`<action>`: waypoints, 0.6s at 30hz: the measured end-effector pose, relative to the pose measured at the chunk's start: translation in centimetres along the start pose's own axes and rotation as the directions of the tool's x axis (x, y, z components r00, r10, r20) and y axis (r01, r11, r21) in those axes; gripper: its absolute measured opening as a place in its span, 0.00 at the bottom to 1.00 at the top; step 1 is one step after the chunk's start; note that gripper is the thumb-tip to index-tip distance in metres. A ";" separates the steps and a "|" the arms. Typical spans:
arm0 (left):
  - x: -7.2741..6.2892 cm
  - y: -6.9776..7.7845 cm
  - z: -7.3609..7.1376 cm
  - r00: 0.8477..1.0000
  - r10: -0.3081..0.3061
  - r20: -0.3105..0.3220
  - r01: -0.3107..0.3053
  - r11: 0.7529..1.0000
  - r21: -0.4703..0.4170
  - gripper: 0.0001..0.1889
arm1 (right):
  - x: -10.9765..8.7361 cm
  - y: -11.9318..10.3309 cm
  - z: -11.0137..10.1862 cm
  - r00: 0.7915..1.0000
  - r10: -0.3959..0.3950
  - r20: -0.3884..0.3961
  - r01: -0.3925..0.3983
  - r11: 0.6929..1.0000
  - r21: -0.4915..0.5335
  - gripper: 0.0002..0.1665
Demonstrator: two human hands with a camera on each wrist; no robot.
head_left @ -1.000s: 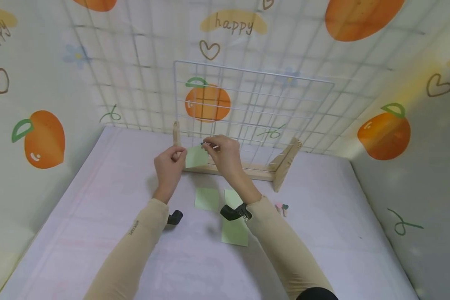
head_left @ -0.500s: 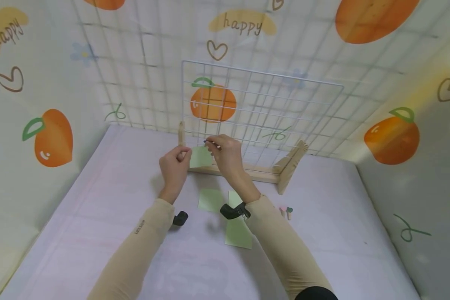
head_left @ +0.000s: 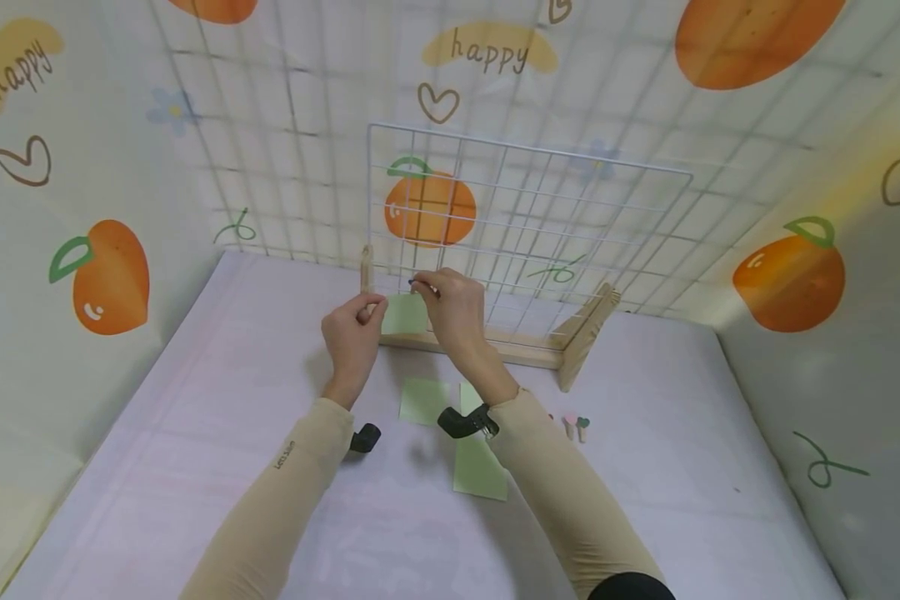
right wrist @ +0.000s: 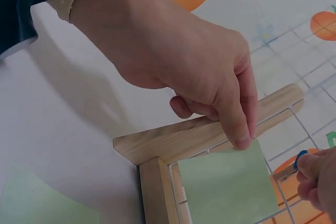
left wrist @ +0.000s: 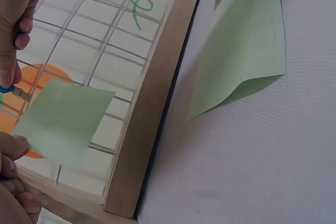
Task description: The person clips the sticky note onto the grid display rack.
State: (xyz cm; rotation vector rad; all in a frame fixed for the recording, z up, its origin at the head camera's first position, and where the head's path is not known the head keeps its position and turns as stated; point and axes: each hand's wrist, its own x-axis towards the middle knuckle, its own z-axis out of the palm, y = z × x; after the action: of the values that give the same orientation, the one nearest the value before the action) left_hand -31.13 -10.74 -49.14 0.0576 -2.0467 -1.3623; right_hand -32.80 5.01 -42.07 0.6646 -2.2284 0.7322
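Observation:
Between its thumb and fingers, my left hand point(head_left: 352, 340) pinches the left edge of a square green paper note point(head_left: 407, 314). The note stands in front of the lower left part of a white wire grid point(head_left: 521, 154). At the note's upper right, my right hand point(head_left: 456, 312) holds a small wooden clothespin point(left wrist: 21, 94) with a blue top. In the right wrist view the clothespin point(right wrist: 287, 171) points toward the note's edge beside a grid wire. Whether its tip grips a wire or the paper, I cannot tell.
A wooden stand point(head_left: 581, 342) holds the grid upright. On the white tabletop point(head_left: 195, 467) lie more green notes point(head_left: 423, 402), one point(head_left: 482, 471) partly under my right forearm. Small clothespins with heart tops point(head_left: 576, 427) lie right of that forearm. Printed sheets wall the table.
The head view has shifted a little, so the scene sits further right. Both hands stay at the note by the grid, with only slight movement of the right fingers and the clothespin.

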 end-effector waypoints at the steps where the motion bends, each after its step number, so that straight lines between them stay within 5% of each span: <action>1: 0.0 0.0 0.0 1.000 -0.001 -0.003 0.001 1.000 0.002 0.04 | 0.0 0.0 0.0 1.000 0.001 0.004 -0.001 1.000 -0.001 0.04; 18: 0.1 0.3 0.1 1.000 -0.007 -0.014 0.007 1.000 -0.002 0.03 | -0.7 0.0 0.6 0.999 0.038 0.037 -0.039 0.999 0.036 0.04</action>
State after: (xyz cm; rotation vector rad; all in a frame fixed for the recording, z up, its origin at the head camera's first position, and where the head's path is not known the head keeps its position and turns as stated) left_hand -31.15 -10.59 -48.88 0.0738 -2.0357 -1.3646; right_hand -32.66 4.82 -42.92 0.6593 -2.2712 0.7873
